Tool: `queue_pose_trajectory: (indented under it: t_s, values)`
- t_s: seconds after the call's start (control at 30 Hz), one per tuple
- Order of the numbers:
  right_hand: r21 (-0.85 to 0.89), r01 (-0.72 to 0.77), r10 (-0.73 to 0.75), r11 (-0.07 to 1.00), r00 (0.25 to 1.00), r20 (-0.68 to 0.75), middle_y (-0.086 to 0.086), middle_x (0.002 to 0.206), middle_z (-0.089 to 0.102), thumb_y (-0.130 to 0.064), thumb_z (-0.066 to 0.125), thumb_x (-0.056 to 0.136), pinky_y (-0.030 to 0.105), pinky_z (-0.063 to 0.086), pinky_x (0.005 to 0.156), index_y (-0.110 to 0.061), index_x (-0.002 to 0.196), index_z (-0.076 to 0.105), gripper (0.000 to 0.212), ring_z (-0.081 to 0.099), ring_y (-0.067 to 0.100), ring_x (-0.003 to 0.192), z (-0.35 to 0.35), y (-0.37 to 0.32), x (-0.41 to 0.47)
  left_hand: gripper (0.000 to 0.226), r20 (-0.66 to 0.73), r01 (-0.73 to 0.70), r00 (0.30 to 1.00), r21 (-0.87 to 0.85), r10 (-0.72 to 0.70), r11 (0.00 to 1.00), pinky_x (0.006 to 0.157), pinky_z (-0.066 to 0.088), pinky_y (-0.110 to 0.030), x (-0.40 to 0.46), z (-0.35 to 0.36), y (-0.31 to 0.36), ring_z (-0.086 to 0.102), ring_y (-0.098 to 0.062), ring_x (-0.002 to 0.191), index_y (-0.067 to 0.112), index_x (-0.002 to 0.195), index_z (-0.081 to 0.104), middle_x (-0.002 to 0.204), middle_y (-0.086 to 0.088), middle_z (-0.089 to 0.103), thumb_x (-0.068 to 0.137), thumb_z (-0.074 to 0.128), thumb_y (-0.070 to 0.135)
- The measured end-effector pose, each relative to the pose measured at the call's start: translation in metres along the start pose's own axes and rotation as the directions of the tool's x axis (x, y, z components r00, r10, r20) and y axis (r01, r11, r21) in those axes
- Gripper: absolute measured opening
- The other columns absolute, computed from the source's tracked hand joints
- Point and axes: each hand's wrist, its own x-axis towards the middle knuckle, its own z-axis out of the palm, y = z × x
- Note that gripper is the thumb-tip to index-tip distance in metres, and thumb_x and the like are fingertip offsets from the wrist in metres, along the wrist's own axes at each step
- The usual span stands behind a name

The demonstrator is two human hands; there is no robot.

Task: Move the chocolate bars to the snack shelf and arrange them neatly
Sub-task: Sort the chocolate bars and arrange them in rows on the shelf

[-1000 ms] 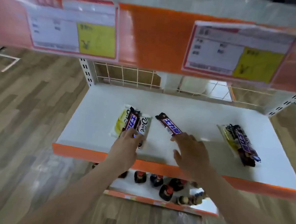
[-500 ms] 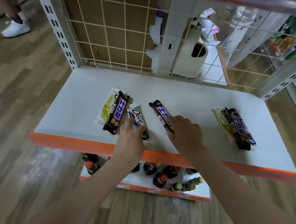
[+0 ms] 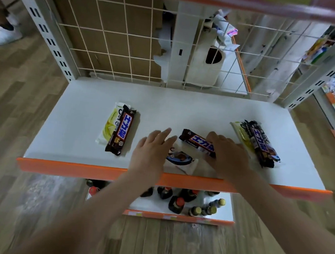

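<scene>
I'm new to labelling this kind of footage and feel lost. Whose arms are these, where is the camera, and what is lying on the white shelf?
There is no machine: the camera sits on a person's head and looks down at their own bare hands. The white shelf with an orange front edge carries chocolate bars. At the left, a dark bar lies on a yellow-white one; at the right sits a similar stack. In the middle, the left hand lies spread over a white bar, and the right hand rests on a dark bar. Neither is lifted. Bottles stand on the shelf below.
</scene>
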Motion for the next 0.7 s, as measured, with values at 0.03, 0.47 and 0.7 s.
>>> queue_pose_trajectory:
  t_s: [0.03,0.47,0.7]
  values:
    - [0.015,-0.005,0.005,1.000,1.000,0.025,-0.002,0.108,0.056,-0.048,0.055,0.088,0.037,0.044,0.083,-0.022,0.121,0.040,0.045,0.056,0.020,0.100,0.001,0.001,0.002,0.070,0.064,-0.029,0.998,0.037,0.027,0.999,0.115,0.007,-0.034,0.003,-0.002,-0.004,0.004,-0.014,0.143,0.030,0.147,0.015,0.156,0.011,0.009,0.091,0.052,0.011]
    - [0.104,0.026,-0.026,0.994,1.000,-0.007,-0.003,0.104,0.055,-0.043,0.057,0.088,0.025,0.034,0.064,-0.024,0.120,0.054,0.038,0.054,0.017,0.096,0.001,0.010,0.004,0.049,0.139,-0.187,0.979,0.312,0.150,0.931,0.098,0.032,-0.033,0.007,-0.015,-0.017,0.038,-0.018,0.119,0.018,0.132,0.038,0.129,0.000,0.039,0.093,0.042,0.046]
    - [0.077,0.054,-0.048,0.996,0.995,-0.084,-0.003,0.105,0.055,-0.044,0.052,0.091,0.027,0.042,0.065,-0.023,0.122,0.053,0.038,0.054,0.017,0.097,-0.024,0.010,-0.013,0.045,0.020,-0.162,0.987,0.253,0.162,0.954,0.094,0.034,-0.031,-0.008,-0.036,-0.017,0.044,-0.019,0.113,0.017,0.128,0.045,0.124,0.000,0.047,0.091,0.045,0.042]
